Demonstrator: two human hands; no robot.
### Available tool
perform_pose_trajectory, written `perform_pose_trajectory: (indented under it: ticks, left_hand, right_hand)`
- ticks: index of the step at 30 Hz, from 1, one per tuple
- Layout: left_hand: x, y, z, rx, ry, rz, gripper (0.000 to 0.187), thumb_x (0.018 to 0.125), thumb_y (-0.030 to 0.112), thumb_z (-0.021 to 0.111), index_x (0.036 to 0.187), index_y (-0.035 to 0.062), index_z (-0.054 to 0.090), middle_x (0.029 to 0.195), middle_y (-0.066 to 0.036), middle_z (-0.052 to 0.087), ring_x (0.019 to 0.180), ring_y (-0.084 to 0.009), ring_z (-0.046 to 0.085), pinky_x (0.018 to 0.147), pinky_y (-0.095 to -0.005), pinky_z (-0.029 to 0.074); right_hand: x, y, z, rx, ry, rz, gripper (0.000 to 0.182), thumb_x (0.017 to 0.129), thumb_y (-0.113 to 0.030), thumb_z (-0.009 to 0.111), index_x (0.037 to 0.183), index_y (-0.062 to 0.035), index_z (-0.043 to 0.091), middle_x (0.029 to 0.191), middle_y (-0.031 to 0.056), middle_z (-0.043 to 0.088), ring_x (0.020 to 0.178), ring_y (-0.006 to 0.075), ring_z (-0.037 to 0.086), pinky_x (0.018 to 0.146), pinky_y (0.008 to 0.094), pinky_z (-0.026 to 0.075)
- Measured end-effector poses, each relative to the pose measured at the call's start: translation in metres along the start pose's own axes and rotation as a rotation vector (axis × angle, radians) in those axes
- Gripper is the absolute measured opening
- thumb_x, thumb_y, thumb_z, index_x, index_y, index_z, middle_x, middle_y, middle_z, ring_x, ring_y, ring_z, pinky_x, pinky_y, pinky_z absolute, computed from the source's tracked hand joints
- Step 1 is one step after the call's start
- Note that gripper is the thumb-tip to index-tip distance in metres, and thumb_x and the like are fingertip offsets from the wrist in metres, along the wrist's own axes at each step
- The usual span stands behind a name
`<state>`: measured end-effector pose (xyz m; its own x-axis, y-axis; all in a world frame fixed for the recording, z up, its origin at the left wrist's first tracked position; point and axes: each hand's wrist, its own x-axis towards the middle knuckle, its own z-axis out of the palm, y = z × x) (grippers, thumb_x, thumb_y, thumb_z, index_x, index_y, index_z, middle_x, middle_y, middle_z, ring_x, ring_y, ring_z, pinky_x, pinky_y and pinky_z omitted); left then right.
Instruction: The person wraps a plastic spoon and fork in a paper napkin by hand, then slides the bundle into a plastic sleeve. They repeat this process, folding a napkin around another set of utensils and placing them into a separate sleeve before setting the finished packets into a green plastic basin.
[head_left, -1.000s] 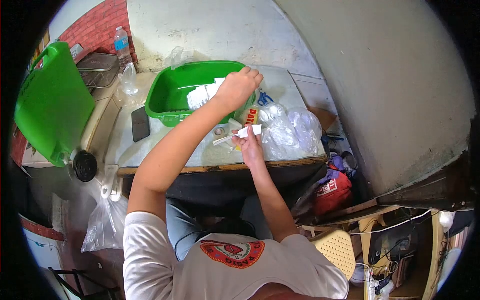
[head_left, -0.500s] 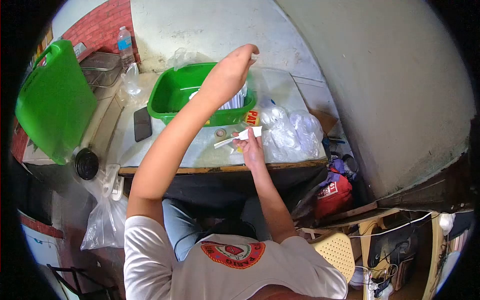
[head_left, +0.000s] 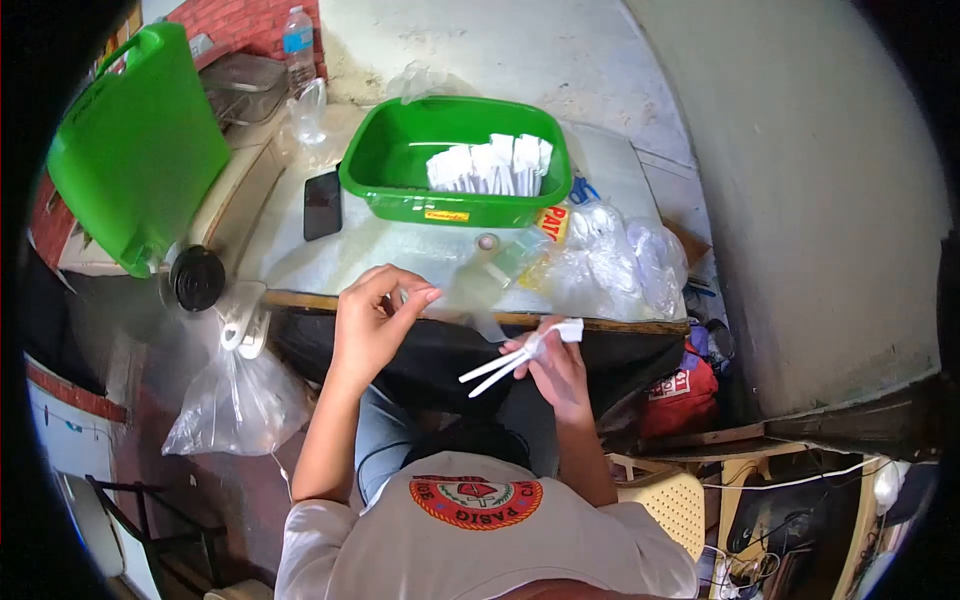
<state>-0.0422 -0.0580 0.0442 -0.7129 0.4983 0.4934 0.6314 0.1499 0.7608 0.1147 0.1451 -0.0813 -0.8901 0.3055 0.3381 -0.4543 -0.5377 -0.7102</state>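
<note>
My left hand (head_left: pixel 378 315) is raised by the table's front edge, thumb and fingers pinched on what looks like a piece of clear plastic film (head_left: pixel 482 322). The film's outline is faint. Lower and to the right, my right hand (head_left: pixel 562 372) is closed around two thin white sticks (head_left: pixel 485 376) with a folded white tissue (head_left: pixel 570 330) at their upper end. The sticks look like plastic cutlery handles and point toward the left. Farther back on the table, a green basin (head_left: pixel 455 208) holds several similar white bundles (head_left: pixel 492 165), grouped at its right side.
Clear plastic bags (head_left: pixel 600 262) lie at the table's right, beside a yellow and red packet (head_left: pixel 552 222). A tape roll (head_left: pixel 487 242) sits before the basin, and a phone (head_left: pixel 322 205) left of it. A green jerrycan (head_left: pixel 140 150) and a hanging plastic bag (head_left: pixel 235 405) are at the left.
My left hand has come back from above the basin to the table's front edge. My right hand has moved nearer my body, still holding the sticks and tissue. The view has shifted.
</note>
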Motion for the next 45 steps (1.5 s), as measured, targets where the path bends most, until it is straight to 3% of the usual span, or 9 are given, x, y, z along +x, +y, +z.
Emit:
perform_pose_trajectory:
  ticks: [8,10,12,18,22,27,33,37,45]
  left_hand:
    - [-0.039,-0.038,0.007,-0.074,-0.033,-0.116,0.016,0.077,0.014,0.081,0.075,0.0021,0.071,0.065,-0.003,0.064,0.063,-0.0126,0.052,0.059,-0.0277,0.043]
    - [-0.046,-0.047,0.01,-0.102,0.013,-0.025,0.016,0.077,0.014,0.081,0.076,0.0011,0.071,0.065,-0.004,0.064,0.065,-0.0137,0.056,0.061,-0.0276,0.044]
    - [-0.053,-0.049,0.007,-0.139,-0.043,-0.1,0.016,0.076,0.013,0.082,0.076,0.0005,0.071,0.065,-0.005,0.063,0.064,-0.0141,0.056,0.061,-0.0278,0.044]
    - [-0.061,-0.046,0.004,-0.155,-0.304,-0.228,0.018,0.075,0.008,0.083,0.071,-0.0015,0.068,0.066,-0.006,0.064,0.059,-0.0116,0.058,0.057,-0.0263,0.044]
    - [-0.066,-0.038,0.015,-0.219,-0.398,-0.276,0.016,0.078,0.009,0.081,0.074,-0.0006,0.069,0.064,-0.003,0.063,0.061,-0.0067,0.056,0.056,-0.0244,0.043]
    - [-0.071,-0.038,0.02,-0.376,-0.46,-0.29,0.012,0.081,0.008,0.078,0.082,-0.0009,0.07,0.071,-0.001,0.064,0.065,-0.0045,0.056,0.058,-0.0219,0.044]
    - [-0.081,-0.055,0.023,-0.783,-0.349,-0.417,0.011,0.09,0.007,0.069,0.099,0.0016,0.072,0.095,-0.005,0.07,0.089,-0.0076,0.062,0.08,-0.0225,0.047]
    - [-0.087,-0.048,0.038,-0.971,-0.168,-0.687,0.014,0.093,0.009,0.066,0.104,0.0026,0.073,0.098,-0.005,0.072,0.089,-0.0102,0.062,0.083,-0.0245,0.048]
    - [-0.093,-0.048,0.054,-0.927,0.022,-0.588,0.008,0.085,0.002,0.074,0.092,-0.0004,0.073,0.085,-0.006,0.071,0.079,-0.0096,0.064,0.073,-0.0234,0.049]
  right_hand:
    - [-0.04,-0.017,0.014,-0.45,0.118,-0.02,0.022,0.103,-0.026,0.047,0.11,-0.0055,0.048,0.091,0.0243,0.067,0.075,0.0314,0.069,0.058,0.038,0.058]
    - [-0.043,-0.026,0.009,-0.446,0.182,-0.052,0.022,0.103,-0.027,0.047,0.109,-0.0058,0.049,0.092,0.0239,0.069,0.069,0.0283,0.068,0.096,0.0519,0.049]
    - [-0.042,-0.038,0.008,-0.472,0.268,-0.061,0.022,0.103,-0.026,0.048,0.109,-0.0052,0.049,0.089,0.0227,0.069,0.066,0.026,0.068,0.109,0.0553,0.036]
    - [-0.04,-0.058,0.018,-0.583,0.245,-0.169,0.024,0.102,-0.026,0.05,0.108,-0.0032,0.05,0.087,0.0234,0.07,0.065,0.026,0.07,0.107,0.0524,0.038]
    - [-0.031,-0.035,0.046,-0.204,-0.12,-0.018,0.017,0.102,-0.019,0.05,0.108,-0.0039,0.051,0.087,0.0233,0.069,0.065,0.0273,0.07,0.114,0.055,0.029]
    - [-0.017,0.003,0.074,-0.411,-0.171,0.244,0.014,0.102,-0.01,0.046,0.111,-0.0004,0.053,0.093,0.0201,0.07,0.065,0.0197,0.068,0.059,0.0267,0.053]
    - [-0.014,0.021,0.071,-0.387,-0.012,0.2,0.016,0.104,-0.015,0.042,0.112,-0.0035,0.051,0.091,0.022,0.068,0.065,0.0181,0.064,0.054,0.0263,0.051]
    - [-0.018,0.034,0.075,-0.338,0.049,0.142,0.018,0.105,-0.017,0.042,0.115,-0.0048,0.05,0.093,0.0202,0.067,0.068,0.0176,0.064,0.053,0.026,0.051]
    - [-0.023,0.032,0.084,-0.378,0.079,0.103,0.015,0.104,-0.013,0.045,0.112,-0.0016,0.051,0.095,0.0186,0.069,0.067,0.0169,0.065,0.062,0.0271,0.053]
